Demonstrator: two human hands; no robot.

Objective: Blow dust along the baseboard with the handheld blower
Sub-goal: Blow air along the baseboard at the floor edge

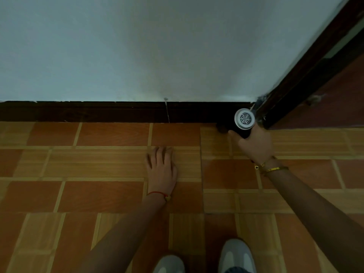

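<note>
Shoes [236, 257] below; left hand [162, 168] flat, right hand [254, 142] grips blower [244, 119], apparently touching baseboard [98, 112].

I'm holding the black handheld blower [242, 123], its white round intake grille facing me, low against the dark brown baseboard [98, 112] by the door frame corner.

Single head view: I look steeply down and forward from close above the floor [110, 194], squarely facing the baseboard [98, 111] and wall [137, 46].
</note>
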